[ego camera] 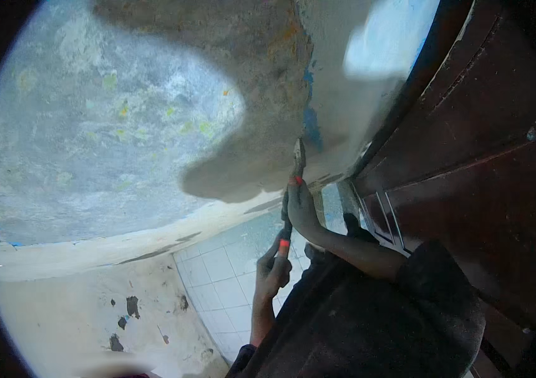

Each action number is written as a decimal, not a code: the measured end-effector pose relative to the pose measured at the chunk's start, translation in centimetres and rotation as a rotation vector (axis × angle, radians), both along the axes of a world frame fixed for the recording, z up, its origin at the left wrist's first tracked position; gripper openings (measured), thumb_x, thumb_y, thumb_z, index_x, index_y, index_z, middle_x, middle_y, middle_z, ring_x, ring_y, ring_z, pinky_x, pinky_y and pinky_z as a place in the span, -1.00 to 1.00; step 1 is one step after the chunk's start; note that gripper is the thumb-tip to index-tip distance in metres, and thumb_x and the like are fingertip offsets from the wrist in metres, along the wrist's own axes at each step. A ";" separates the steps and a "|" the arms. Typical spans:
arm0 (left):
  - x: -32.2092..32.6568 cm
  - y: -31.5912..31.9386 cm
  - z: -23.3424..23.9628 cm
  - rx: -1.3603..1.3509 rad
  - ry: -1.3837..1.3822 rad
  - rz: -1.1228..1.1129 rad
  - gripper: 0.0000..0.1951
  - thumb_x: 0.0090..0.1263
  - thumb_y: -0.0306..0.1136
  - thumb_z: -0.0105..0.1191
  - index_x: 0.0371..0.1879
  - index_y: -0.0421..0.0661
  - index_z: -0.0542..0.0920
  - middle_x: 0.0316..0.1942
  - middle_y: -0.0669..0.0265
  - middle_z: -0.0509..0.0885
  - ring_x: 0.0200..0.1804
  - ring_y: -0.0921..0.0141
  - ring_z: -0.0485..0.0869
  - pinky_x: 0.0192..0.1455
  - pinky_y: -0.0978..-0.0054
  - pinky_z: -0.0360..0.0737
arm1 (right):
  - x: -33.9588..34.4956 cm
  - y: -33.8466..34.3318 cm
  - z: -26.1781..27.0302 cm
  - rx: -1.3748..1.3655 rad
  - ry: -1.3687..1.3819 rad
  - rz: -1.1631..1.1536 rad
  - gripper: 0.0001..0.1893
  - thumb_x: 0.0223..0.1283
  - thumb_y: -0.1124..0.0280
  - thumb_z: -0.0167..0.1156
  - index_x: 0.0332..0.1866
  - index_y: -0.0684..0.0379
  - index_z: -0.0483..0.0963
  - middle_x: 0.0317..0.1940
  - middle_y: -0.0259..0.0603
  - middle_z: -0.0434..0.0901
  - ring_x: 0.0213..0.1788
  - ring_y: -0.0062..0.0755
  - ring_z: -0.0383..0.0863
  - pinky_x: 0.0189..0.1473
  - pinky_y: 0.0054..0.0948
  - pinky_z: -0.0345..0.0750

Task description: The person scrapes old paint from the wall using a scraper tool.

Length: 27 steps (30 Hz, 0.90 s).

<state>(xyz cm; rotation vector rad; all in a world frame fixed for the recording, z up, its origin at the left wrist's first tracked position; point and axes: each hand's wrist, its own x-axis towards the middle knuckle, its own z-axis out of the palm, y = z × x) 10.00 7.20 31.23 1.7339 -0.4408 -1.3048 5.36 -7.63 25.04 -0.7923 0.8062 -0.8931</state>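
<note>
My left hand [273, 271] is closed around the lower part of a hand tool with a black and red handle [284, 244]. Farther up, my right hand [302, 210] wraps around the tool near an upper red band. Its narrow metal head [299, 152] looks like plier jaws and points at worn grey plaster [268, 108], close to a strip of flaking blue paint [312, 125]. Whether the jaws touch the plaster cannot be told. Fingers hide part of the handle, and the picture does not settle whether the black and red parts form one tool or two.
A dark brown panelled door [476, 189] stands at the right. White square tiles [220, 288] show beyond my left hand. A pale ledge or band [154, 243] borders the plaster, and a cream wall [74, 312] with chipped dark patches lies at the lower left. Shadows fall across the plaster.
</note>
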 end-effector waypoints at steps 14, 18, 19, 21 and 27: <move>0.5 -0.1 0.3 -0.012 -0.069 -0.048 -0.41 0.45 -0.04 -0.01 0.33 -0.15 0.32 -0.72 0.57 0.30 -0.74 0.68 0.21 -0.71 0.66 0.09 | -0.2 -0.7 -0.2 -0.058 0.074 0.004 -0.71 0.46 0.15 -0.14 -0.19 0.20 0.25 -0.75 -0.36 0.34 -0.74 -0.48 0.41 -0.65 -0.43 0.39; 0.2 -0.3 1.2 0.040 -0.030 -0.013 -0.43 0.44 -0.03 0.00 0.32 -0.12 0.35 -0.72 0.58 0.28 -0.74 0.68 0.19 -0.70 0.67 0.09 | -0.3 -0.7 0.0 -0.100 0.176 0.003 -0.71 0.46 0.14 -0.14 -0.18 0.20 0.25 -0.75 -0.37 0.33 -0.75 -0.46 0.40 -0.65 -0.42 0.40; 0.3 -0.5 1.2 0.197 -0.098 0.029 -0.42 0.44 -0.02 0.00 0.32 -0.13 0.35 -0.72 0.58 0.27 -0.73 0.68 0.18 -0.70 0.67 0.09 | -0.1 -0.6 0.0 -0.046 0.134 0.097 -0.69 0.46 0.12 -0.14 -0.17 0.20 0.25 -0.76 -0.34 0.34 -0.74 -0.44 0.43 -0.65 -0.40 0.40; 0.5 -0.5 1.5 0.056 -0.150 -0.020 -0.42 0.44 -0.04 0.00 0.33 -0.14 0.33 -0.71 0.59 0.26 -0.72 0.68 0.19 -0.70 0.66 0.08 | 0.0 -0.6 0.1 -0.155 0.131 0.020 -0.70 0.46 0.12 -0.14 -0.16 0.19 0.26 -0.77 -0.29 0.38 -0.73 -0.40 0.47 -0.65 -0.37 0.40; 0.5 -0.6 1.4 0.150 -0.124 0.015 -0.41 0.42 -0.02 0.02 0.33 -0.12 0.33 -0.70 0.54 0.31 -0.72 0.67 0.21 -0.69 0.67 0.13 | -0.4 -0.9 0.2 -0.162 0.273 0.086 -0.73 0.46 0.18 -0.14 -0.22 0.19 0.27 -0.73 -0.34 0.35 -0.70 -0.49 0.42 -0.63 -0.46 0.37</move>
